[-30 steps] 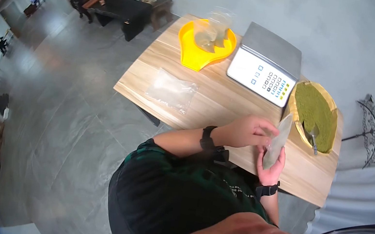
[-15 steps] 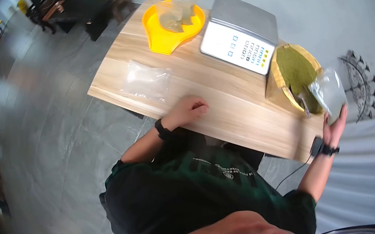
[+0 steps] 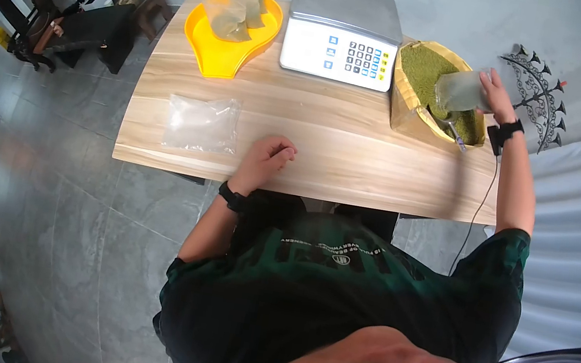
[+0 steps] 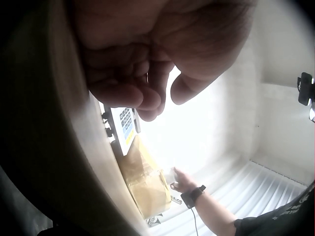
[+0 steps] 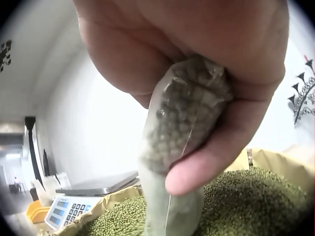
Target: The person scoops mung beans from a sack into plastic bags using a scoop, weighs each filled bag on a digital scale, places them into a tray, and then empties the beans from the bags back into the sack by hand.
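My right hand (image 3: 497, 99) grips a clear plastic bag (image 3: 462, 92) over the open paper sack (image 3: 406, 113) of mung beans (image 3: 427, 65). In the right wrist view, small green beans show inside the bag's upper part, between thumb and fingers. Its paler lower end points down at the beans in the sack. A metal scoop (image 3: 458, 132) stands in the sack, its handle leaning over the front rim. My left hand (image 3: 266, 159) rests near the table's front edge. Its fingers are loosely curled and hold nothing.
On the wooden table (image 3: 342, 140) a flat clear bag (image 3: 201, 123) lies at the left. Behind it a yellow scoop-shaped tray (image 3: 224, 61) bears bags with some contents. A digital scale (image 3: 342, 38) stands between tray and sack. A cable (image 3: 481, 204) hangs from the right wrist.
Both hands were at the bag near the front edge. The left hand has let go and moved left onto the table; the right has carried the bag over the sack and tipped it down.
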`<move>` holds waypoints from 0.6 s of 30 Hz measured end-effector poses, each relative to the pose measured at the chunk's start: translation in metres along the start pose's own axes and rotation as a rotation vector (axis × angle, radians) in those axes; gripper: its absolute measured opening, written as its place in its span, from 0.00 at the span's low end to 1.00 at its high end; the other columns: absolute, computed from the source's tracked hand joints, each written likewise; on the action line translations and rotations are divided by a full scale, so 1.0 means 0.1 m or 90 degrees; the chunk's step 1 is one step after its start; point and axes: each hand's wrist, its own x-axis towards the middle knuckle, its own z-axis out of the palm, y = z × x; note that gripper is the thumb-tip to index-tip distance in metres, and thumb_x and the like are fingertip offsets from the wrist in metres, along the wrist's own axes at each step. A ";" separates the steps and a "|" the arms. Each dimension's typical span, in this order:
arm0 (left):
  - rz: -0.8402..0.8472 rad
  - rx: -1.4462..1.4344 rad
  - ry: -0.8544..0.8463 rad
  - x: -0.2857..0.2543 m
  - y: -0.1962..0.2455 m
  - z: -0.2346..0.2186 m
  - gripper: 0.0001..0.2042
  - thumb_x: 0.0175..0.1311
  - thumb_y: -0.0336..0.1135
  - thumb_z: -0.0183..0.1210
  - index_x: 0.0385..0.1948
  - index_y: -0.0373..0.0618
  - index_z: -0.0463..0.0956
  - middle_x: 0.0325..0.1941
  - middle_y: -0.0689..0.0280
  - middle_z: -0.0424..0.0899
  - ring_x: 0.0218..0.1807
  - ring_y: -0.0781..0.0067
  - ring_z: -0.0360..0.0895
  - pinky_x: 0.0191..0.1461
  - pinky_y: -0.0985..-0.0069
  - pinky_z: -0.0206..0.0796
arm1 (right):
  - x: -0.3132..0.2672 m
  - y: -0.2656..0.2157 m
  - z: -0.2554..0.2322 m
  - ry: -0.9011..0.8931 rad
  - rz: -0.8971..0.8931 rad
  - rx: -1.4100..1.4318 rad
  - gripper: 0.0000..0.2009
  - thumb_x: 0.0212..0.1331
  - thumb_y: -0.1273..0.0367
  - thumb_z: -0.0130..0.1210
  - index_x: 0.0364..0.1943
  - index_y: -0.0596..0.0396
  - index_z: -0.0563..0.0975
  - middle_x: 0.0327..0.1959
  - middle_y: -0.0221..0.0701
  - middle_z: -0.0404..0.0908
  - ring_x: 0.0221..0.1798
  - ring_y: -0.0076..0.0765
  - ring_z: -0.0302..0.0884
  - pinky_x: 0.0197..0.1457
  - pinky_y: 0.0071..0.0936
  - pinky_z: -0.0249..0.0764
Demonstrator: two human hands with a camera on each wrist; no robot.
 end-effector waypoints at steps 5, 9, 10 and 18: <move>0.009 0.003 0.006 -0.02 0.01 0.00 0.06 0.69 0.32 0.55 0.37 0.39 0.77 0.29 0.72 0.78 0.30 0.85 0.71 0.34 0.84 0.65 | 0.07 -0.43 -0.07 -0.097 0.036 -0.189 0.41 0.62 0.41 0.49 0.74 0.42 0.50 0.65 0.39 0.69 0.54 0.46 0.76 0.35 0.42 0.83; 0.022 -0.007 0.003 -0.02 0.01 -0.01 0.06 0.69 0.31 0.55 0.37 0.39 0.77 0.29 0.73 0.78 0.29 0.86 0.70 0.34 0.84 0.65 | 0.08 -0.70 -0.15 -0.157 0.093 -0.252 0.43 0.59 0.39 0.53 0.74 0.39 0.51 0.61 0.36 0.72 0.45 0.35 0.77 0.34 0.33 0.76; 0.028 -0.003 0.007 -0.02 0.00 -0.01 0.06 0.68 0.31 0.55 0.36 0.38 0.78 0.29 0.73 0.77 0.29 0.86 0.70 0.34 0.84 0.65 | 0.09 -0.73 -0.19 -0.155 0.097 -0.257 0.43 0.59 0.39 0.53 0.74 0.39 0.51 0.61 0.36 0.72 0.45 0.35 0.77 0.34 0.33 0.76; 0.046 0.001 -0.010 -0.02 0.02 -0.02 0.06 0.68 0.31 0.55 0.36 0.38 0.78 0.27 0.73 0.77 0.28 0.86 0.69 0.33 0.85 0.63 | 0.11 -0.72 -0.37 -0.151 0.006 -0.400 0.20 0.60 0.56 0.60 0.45 0.59 0.78 0.33 0.27 0.79 0.26 0.22 0.69 0.26 0.23 0.66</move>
